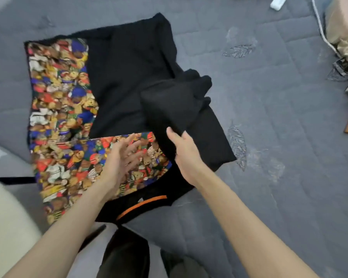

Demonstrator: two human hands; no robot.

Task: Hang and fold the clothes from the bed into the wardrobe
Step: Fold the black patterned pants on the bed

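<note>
— Looking for the sweater point(127, 77)?
— Spread across the grey bedspread point(269, 97), black body just right of the bear-print panel point(58, 93), orange neck trim point(143, 203) below that panel.
— And the right hand point(184, 149)?
— Clamped on the black sleeve point(173, 103), thumb on top, holding the bunched cloth lifted just right of the panel.
— Left hand point(122, 157)?
— Over the panel's lower part, fingers point(133, 141) spread apart, gripping nothing; touching or hovering, hard to tell.
— Which way next, probably?
— Leftward, across the black body toward the panel. Sleeve lying up and away from the right fingers along its length; nearer the right hand by far.
</note>
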